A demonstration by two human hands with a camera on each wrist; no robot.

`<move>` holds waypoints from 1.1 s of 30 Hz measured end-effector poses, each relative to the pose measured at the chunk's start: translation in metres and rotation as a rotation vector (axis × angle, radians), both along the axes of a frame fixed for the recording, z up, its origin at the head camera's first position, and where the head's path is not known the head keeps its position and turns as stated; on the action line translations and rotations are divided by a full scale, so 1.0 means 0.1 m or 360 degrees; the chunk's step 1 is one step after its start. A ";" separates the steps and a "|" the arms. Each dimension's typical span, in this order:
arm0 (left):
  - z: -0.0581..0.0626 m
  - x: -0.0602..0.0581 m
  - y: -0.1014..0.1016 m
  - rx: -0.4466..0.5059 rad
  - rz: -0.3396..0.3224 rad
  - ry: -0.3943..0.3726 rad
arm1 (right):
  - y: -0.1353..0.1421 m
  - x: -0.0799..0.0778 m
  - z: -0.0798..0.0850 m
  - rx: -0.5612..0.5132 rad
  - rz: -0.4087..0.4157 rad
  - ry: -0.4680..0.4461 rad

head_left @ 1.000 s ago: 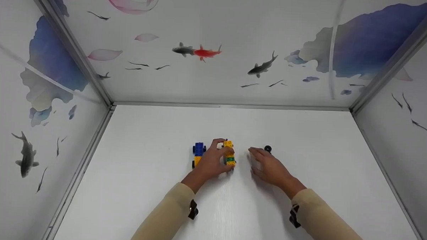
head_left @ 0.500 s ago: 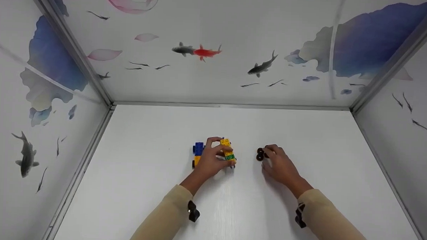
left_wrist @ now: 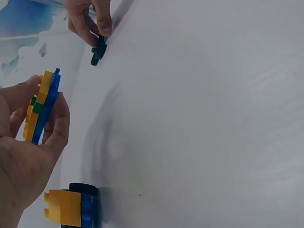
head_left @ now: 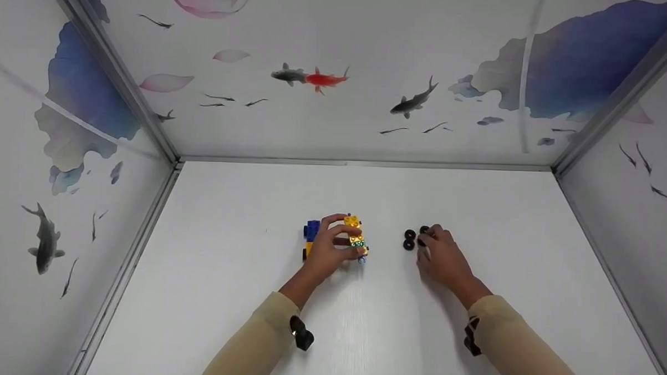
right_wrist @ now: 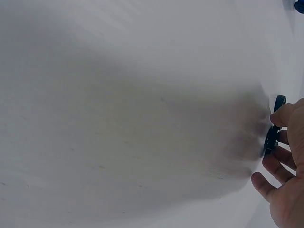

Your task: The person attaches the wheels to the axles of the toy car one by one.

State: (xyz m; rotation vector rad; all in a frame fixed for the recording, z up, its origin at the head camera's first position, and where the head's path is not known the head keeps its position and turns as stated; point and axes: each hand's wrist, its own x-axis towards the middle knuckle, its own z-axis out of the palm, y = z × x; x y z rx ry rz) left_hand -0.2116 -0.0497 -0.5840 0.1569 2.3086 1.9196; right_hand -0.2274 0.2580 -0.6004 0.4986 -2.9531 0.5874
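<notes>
Moved right since a second ago, with the right hand (head_left: 446, 257) now farther from the yellow toy (head_left: 352, 222). Bent together at the fingertips, pinching a black wheel (right_wrist: 270, 140). Can see from above two other wheels (head_left: 408, 244) lying just beside, on the white table (head_left: 361, 344); from the right wrist, can see only two wheels, both close to the fingers. Still clamped around the yellow toy, with the left hand (head_left: 327, 251) up over the table. Can see from above mostly yellow and green; from the left wrist, can see a blue bottom (left_wrist: 45, 114) too. Can spot a blue and yellow car (head_left: 312, 229) just left of the left hand, partly hidden from above.
</notes>
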 end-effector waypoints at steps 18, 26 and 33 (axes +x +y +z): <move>0.01 0.06 -0.05 0.0173 0.0072 -0.0197 | 0.01 0.00 0.03 -0.0086 -0.0038 -0.0019; 0.06 0.08 -0.05 0.0173 0.0070 -0.0232 | -0.08 -0.02 0.11 -0.0150 -0.0020 0.0015; 0.02 0.13 -0.05 0.0284 0.0045 -0.0313 | -0.28 0.02 0.20 -0.0269 0.0058 0.0000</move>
